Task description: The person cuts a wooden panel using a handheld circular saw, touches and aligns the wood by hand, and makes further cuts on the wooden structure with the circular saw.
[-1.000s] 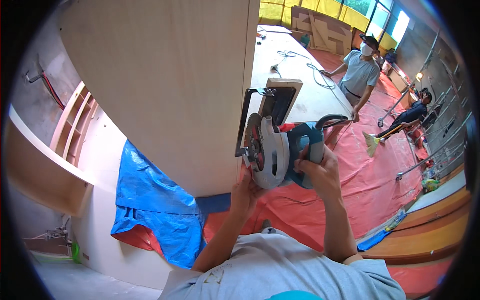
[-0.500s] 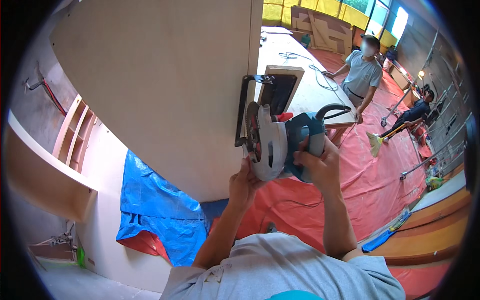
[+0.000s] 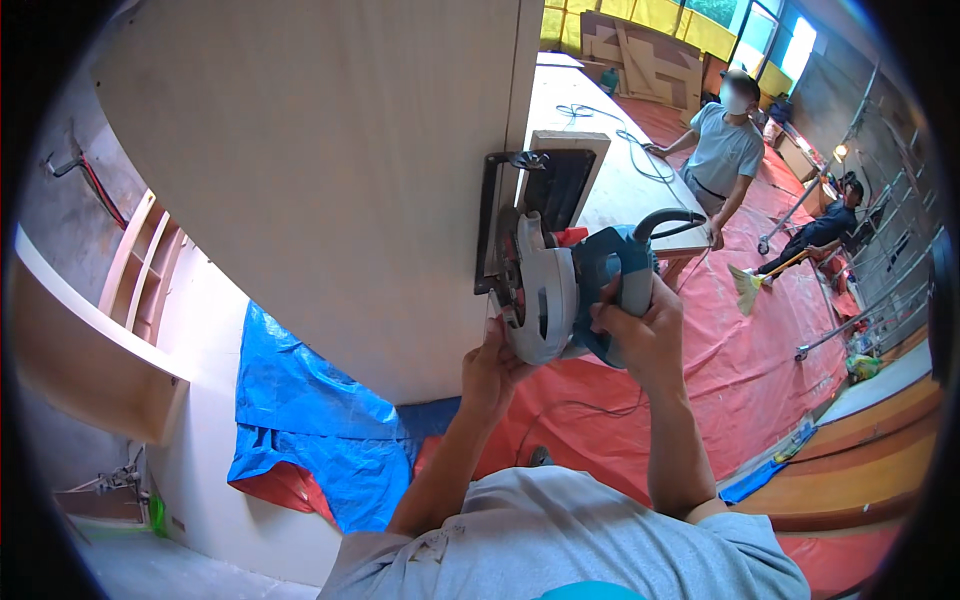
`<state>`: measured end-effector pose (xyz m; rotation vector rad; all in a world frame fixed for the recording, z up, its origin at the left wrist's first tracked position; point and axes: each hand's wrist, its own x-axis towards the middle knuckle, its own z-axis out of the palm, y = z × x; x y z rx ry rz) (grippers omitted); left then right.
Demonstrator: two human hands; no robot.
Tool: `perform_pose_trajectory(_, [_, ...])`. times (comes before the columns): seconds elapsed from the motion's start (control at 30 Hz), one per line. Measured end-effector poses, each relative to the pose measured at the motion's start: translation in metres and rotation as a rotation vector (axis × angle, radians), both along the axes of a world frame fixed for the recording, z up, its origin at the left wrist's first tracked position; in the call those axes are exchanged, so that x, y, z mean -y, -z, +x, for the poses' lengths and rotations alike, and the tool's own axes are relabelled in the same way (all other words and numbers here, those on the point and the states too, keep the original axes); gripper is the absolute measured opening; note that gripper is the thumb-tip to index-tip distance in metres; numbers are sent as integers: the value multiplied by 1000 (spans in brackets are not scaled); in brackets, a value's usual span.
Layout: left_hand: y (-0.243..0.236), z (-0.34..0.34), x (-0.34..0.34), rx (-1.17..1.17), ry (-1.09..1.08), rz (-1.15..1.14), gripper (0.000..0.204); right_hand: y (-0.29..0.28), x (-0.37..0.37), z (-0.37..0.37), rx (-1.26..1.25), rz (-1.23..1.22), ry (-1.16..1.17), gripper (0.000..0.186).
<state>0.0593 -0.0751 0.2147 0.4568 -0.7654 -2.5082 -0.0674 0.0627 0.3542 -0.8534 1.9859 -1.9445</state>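
A circular saw (image 3: 540,300), with teal housing, white guard and black base plate (image 3: 482,230), is against the edge of a large pale wooden board (image 3: 310,170). A short plywood piece (image 3: 590,140) shows behind the base plate. My right hand (image 3: 645,325) grips the saw's rear handle, where a black cord loops out. My left hand (image 3: 490,365) is closed at the saw's lower front, thumb up beside the board's edge. Exactly what its fingers hold is hidden by the saw.
A workbench (image 3: 620,210) with cable, beside a standing co-worker (image 3: 725,150); another person (image 3: 830,225) with a broom (image 3: 750,285) near scaffolding (image 3: 870,310). Red sheeting (image 3: 730,380) and a blue tarp (image 3: 300,370) cover the floor. Wooden shelving (image 3: 140,260) stands left.
The saw and both my hands have shifted slightly upward in view, with the base plate a little more upright. The board's edge and background have shifted slightly; the co-workers have barely moved.
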Motion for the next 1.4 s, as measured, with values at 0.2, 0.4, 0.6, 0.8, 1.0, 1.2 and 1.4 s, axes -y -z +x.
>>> perform_pose_trajectory(0.2, [-2, 2, 1, 3, -8, -4, 69, -12, 2, 5, -22, -1, -5, 16])
perform_pose_trajectory(0.4, [-3, -1, 8, 6, 4, -14, 69, -23, 10, 5, 1, -19, -16, 15])
perform_pose_trajectory(0.6, [-7, -13, 16, -31, 19, 16, 65, -13, 19, -3, -24, -12, 22, 13])
perform_pose_trajectory(0.8, [20, -18, 24, -51, 36, 32, 62, -3, 20, -3, -75, 80, 56, 13])
perform_pose_trajectory(1.0, [-12, -17, 20, -27, 34, -1, 62, -17, 18, 6, -212, 196, 141, 24])
perform_pose_trajectory(1.2, [0, -21, 27, -72, 3, 20, 64, -16, 27, 3, -166, 202, 106, 20])
perform_pose_trajectory(1.4, [4, -17, 29, -49, 44, 18, 62, -14, 30, 9, -26, 92, 124, 20])
